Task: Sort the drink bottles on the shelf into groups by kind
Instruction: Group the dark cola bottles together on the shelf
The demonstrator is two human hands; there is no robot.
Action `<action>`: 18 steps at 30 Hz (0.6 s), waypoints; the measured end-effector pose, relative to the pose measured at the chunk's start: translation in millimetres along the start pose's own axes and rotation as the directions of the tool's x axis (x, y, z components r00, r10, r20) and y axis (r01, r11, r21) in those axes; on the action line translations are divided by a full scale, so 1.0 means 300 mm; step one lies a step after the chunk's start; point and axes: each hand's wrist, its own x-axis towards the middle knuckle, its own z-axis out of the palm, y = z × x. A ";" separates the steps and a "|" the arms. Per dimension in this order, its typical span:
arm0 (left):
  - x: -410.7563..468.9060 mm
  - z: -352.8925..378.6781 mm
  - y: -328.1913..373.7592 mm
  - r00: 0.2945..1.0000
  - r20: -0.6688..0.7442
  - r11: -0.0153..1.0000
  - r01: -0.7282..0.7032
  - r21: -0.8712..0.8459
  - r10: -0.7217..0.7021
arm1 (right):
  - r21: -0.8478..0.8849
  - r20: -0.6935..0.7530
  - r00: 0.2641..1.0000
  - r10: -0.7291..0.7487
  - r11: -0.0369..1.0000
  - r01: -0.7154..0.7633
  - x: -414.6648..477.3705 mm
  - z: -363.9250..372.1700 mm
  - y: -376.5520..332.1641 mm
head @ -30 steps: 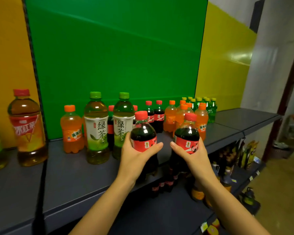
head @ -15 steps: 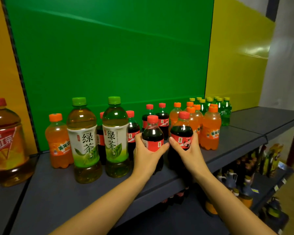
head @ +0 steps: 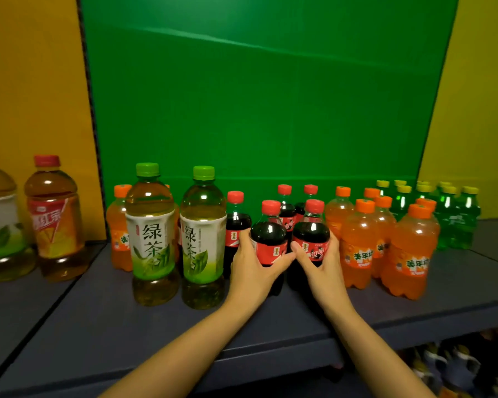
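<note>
The dark shelf [head: 98, 326] carries every bottle upright, against a green back panel [head: 256, 96]. At far left stand a big green tea bottle [head: 0, 219] and an amber iced tea bottle [head: 55, 219]. Two tall green tea bottles [head: 151, 234] hold yellow-green liquid, with one orange soda bottle [head: 117, 228] just behind them. Orange soda bottles [head: 411, 251] cluster on the right, and small green soda bottles [head: 454, 216] sit behind those. In the middle, cola bottles [head: 236, 222] are full of dark liquid. The left hand [head: 252, 271] grips one cola bottle [head: 269, 239]; the right hand [head: 321, 265] grips another [head: 311, 237] just beside it, both at the shelf surface.
</note>
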 end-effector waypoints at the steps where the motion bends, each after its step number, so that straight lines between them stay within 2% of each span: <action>1: -0.002 0.002 0.000 1.000 -0.007 1.000 -0.003 0.012 0.004 | 0.011 0.008 1.000 0.002 1.000 -0.002 0.003 0.001 0.004; 4: -0.013 -0.001 0.002 1.000 -0.025 0.998 0.012 0.062 -0.011 | 0.009 -0.001 1.000 -0.018 1.000 0.018 -0.002 -0.008 0.007; 7: -0.036 -0.007 0.013 0.999 -0.052 0.991 0.009 0.132 -0.002 | -0.071 -0.029 0.996 -0.085 0.994 0.083 -0.017 -0.017 -0.002; 13: -0.140 -0.109 0.074 0.991 -0.059 0.943 -0.099 0.317 0.124 | -0.216 -0.071 0.913 -0.402 0.900 0.380 -0.060 -0.007 -0.028; 18: -0.228 -0.307 0.107 0.908 -0.330 0.915 -0.121 0.384 0.258 | -0.093 0.034 0.844 -0.536 0.839 0.536 -0.120 0.063 -0.122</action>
